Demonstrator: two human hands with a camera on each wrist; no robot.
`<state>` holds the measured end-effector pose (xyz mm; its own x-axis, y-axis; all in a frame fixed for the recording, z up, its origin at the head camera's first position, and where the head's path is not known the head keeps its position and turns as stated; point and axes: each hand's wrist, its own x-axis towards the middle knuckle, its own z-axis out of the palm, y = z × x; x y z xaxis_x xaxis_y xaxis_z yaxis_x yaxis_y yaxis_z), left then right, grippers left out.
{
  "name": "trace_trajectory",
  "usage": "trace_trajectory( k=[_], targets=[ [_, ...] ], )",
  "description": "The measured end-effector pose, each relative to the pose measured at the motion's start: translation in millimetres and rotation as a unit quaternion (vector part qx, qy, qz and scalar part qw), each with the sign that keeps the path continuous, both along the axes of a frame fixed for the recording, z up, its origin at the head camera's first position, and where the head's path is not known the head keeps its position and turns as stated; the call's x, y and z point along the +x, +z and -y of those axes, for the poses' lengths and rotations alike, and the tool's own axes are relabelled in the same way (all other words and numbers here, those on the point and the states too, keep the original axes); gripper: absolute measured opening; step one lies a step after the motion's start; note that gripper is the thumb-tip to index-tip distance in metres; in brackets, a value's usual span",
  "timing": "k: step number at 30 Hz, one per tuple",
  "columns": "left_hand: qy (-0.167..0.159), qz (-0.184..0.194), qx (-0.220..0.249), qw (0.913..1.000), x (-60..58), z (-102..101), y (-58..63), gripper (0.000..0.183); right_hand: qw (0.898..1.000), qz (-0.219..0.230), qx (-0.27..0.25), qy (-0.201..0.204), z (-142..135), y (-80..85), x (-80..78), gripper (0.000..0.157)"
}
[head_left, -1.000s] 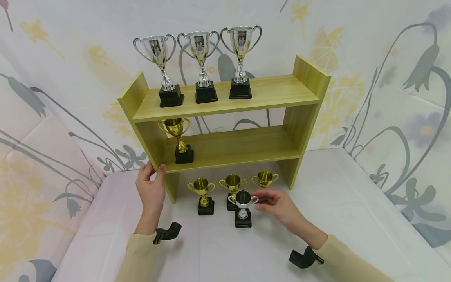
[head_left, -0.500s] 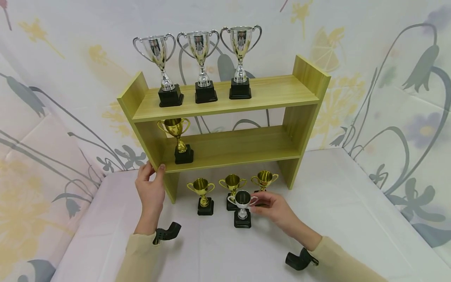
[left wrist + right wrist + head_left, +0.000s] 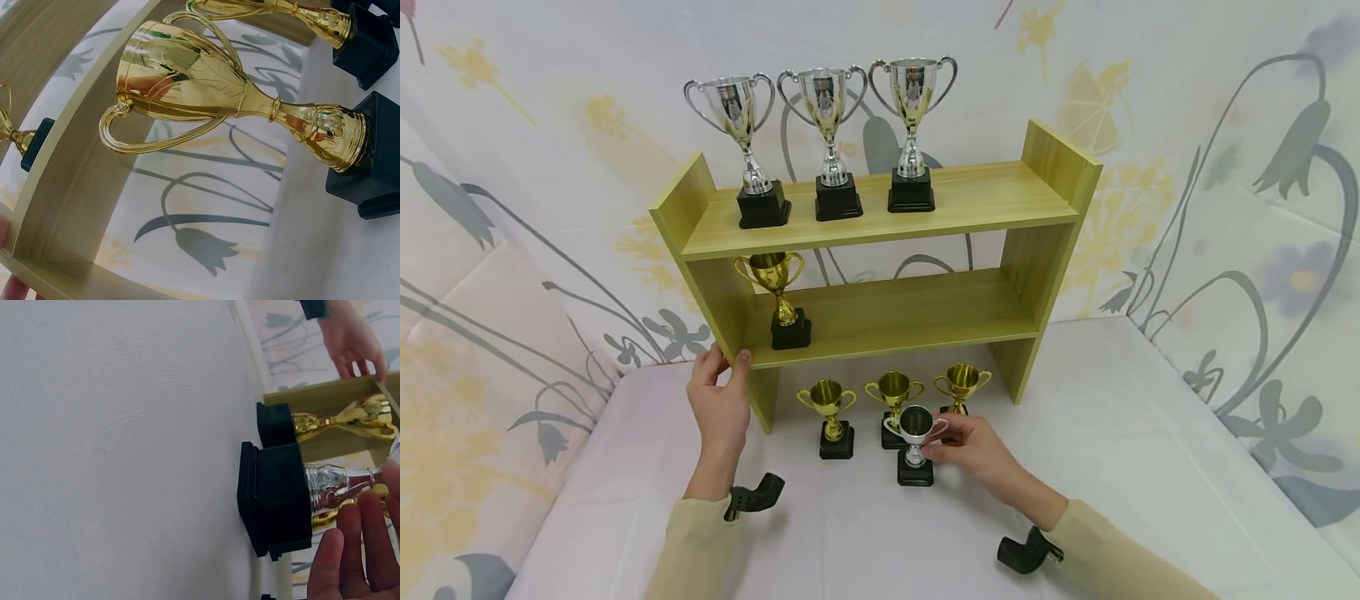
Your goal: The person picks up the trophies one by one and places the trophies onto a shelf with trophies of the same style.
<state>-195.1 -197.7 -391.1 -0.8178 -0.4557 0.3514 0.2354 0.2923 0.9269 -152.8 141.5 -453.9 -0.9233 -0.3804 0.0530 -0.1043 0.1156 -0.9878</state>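
Observation:
My left hand holds the left side panel of the wooden shelf, its thumb on the front edge. A small silver two-handled trophy cup with a black base stands upright on the table. My right hand is at its right side, thumb by the stem and other fingers near the handle. In the right wrist view several fingers look extended beside the silver stem; firm contact is unclear. Gold trophy cups stand behind it: left, middle and right.
Three larger silver trophies, left, middle and right, stand on the top shelf. One gold trophy is at the left of the middle shelf. A white cloth covers the table; floral fabric hangs behind.
My right hand has moved left and slightly down, bringing its thumb from the silver cup's handle to its stem. The trophies stay in place, and my left hand keeps its hold on the shelf.

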Motion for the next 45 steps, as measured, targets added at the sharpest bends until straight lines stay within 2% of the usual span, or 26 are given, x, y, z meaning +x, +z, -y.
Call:
trace_trajectory(
  k=[11, 20, 28, 38, 45],
  targets=[
    [-0.003, -0.006, -0.003, 1.0000, 1.4, 1, -2.7, 0.036, 1.000, 0.016, 0.006, -0.001, 6, -3.1, 0.0, 0.024],
    [-0.002, -0.013, -0.008, 0.9999, 0.0, 1, -4.4, 0.036, 1.000, 0.003, 0.025, -0.003, 10, -4.4, 0.2, 0.022],
    [0.000, -0.011, -0.008, 0.9999, -0.7, 1, -4.1, 0.036, 1.000, 0.014, 0.023, -0.013, 12, -3.3, 3.0, 0.024],
    [0.002, -0.013, -0.012, 0.9998, -0.1, -1, -2.2, 0.035, 0.998, -0.015, 0.053, -0.020, 13, -7.3, 0.9, 0.016],
    [0.004, -0.019, -0.007, 0.9998, -0.7, 1, -4.1, 0.034, 0.998, -0.013, 0.055, -0.023, 14, -8.6, 0.0, 0.015]
  ],
)
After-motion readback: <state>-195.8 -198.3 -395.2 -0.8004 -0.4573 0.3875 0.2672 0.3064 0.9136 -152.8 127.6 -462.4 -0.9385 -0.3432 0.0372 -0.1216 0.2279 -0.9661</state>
